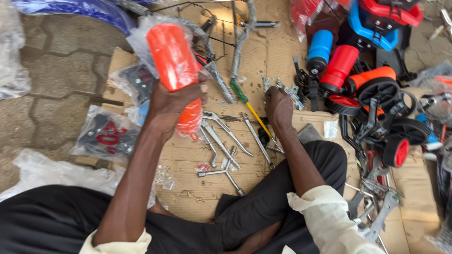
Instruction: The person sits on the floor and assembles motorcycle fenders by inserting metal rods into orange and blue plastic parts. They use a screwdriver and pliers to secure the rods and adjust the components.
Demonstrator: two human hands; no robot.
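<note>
Seen from above, the left hand grips an orange plastic cylinder in a clear bag at eleven o'clock, while the right hand at one o'clock pinches into small metal brackets on cardboard, with wrenches and a green-handled screwdriver between the hands.

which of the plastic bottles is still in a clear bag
The orange bottle gripped in the left hand; the blue bottle and red bottle lie unwrapped at upper right.
</note>
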